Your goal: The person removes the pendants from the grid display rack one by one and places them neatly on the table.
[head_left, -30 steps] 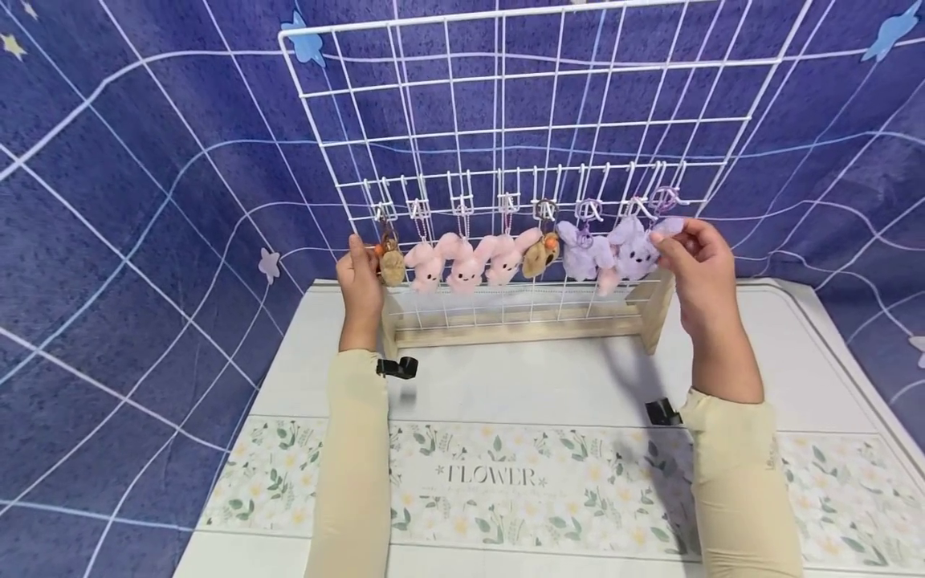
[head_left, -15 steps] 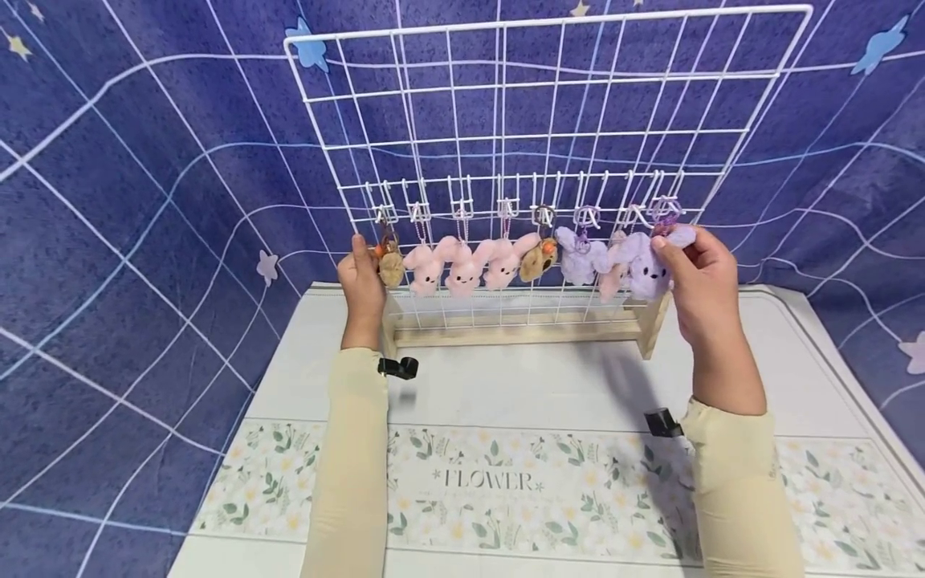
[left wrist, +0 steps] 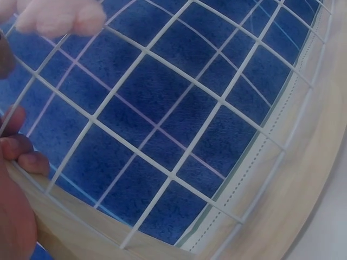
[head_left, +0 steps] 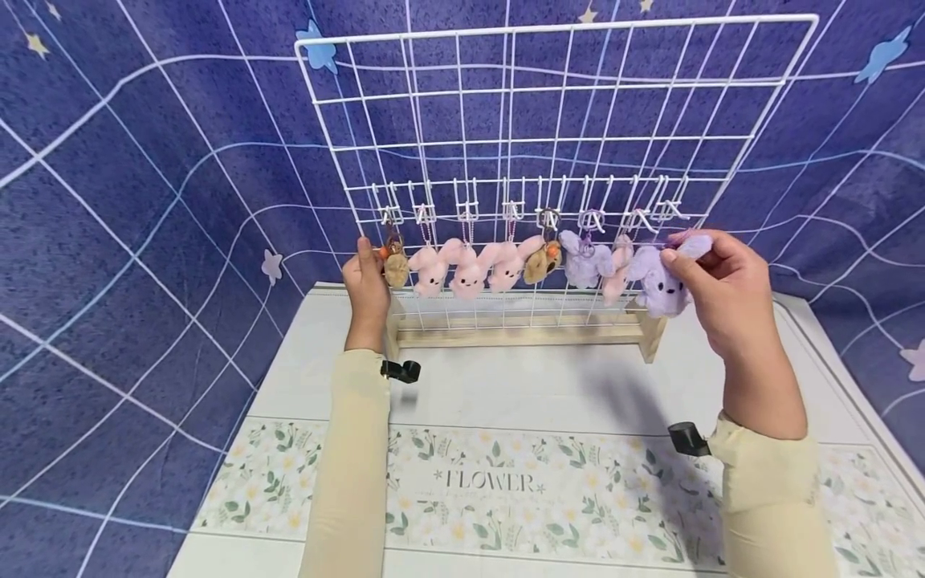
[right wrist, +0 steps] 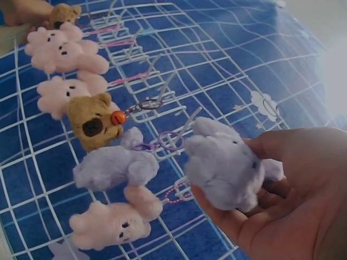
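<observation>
My right hand [head_left: 740, 293] pinches a purple bunny plush keychain [head_left: 661, 289] by its ear, between thumb and fingers. It is held in front of the right end of a white wire grid rack [head_left: 556, 30], beside a bare hook [head_left: 670, 210]. In the right wrist view the same plush [right wrist: 222, 162] rests against the fingers; its ring is hidden. My left hand [head_left: 367, 289] grips the rack's left edge, thumb up. Its curled fingers [left wrist: 32, 162] show at the wire and wood in the left wrist view.
Other plush keychains hang in a row on hooks: a brown bear [head_left: 396, 270] at the left, several pink bunnies [head_left: 470, 279], another brown bear [head_left: 542, 262] and a second purple plush [head_left: 585, 263]. The rack's wooden base [head_left: 520, 333] stands on a flower-patterned tablecloth [head_left: 491, 385].
The purple bunny plush, earlier hanging from the rightmost hook, has come off it and moved down and right in my right hand. The left hand still grips the rack.
</observation>
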`<state>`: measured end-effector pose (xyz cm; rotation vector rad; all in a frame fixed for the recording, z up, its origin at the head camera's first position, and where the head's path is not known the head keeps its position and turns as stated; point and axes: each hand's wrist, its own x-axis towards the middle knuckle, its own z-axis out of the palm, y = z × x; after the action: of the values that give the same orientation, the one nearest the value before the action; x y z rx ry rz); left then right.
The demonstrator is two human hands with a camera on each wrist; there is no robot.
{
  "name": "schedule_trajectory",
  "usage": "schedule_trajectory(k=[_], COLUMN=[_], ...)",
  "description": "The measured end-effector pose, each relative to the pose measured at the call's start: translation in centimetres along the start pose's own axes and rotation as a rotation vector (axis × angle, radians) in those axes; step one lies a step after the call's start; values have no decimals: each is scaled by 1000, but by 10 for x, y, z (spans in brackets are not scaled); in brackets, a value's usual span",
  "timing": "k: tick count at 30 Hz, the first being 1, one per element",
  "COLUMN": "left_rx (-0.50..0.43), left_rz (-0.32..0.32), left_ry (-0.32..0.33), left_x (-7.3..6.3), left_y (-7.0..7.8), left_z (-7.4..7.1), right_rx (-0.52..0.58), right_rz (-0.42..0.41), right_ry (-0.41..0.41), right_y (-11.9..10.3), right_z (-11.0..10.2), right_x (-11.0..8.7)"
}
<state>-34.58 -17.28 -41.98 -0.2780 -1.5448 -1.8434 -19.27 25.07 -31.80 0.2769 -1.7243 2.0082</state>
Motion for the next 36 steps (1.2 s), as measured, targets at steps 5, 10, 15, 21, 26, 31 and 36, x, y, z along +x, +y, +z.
schedule_trajectory(k=[5, 10, 15, 21, 26, 31, 36], left_rx=[7, 28, 25, -16, 2, 1, -15], left_rz=[2, 3, -21, -47, -36, -29, -30], left_ry=[0, 6, 3, 3, 3, 0, 4], left_x=[0, 0, -2, -2, -1, -2, -1], left_y=[1, 1, 2, 1, 0, 1, 0], left_z=[0, -1, -1, 0, 0, 0, 0], right_rx=[-187, -488, -589, -710, -754, -742, -735], right_rz=[24, 57, 115, 186, 184, 130, 231], right_ry=[-81, -120, -200, -348, -488, -666, -861], right_y=[2, 8, 13, 17, 22, 27, 34], right_z=[-4, -7, -13, -20, -24, -27, -28], right_x=[-6, -9, -11, -12, -15, -18, -19])
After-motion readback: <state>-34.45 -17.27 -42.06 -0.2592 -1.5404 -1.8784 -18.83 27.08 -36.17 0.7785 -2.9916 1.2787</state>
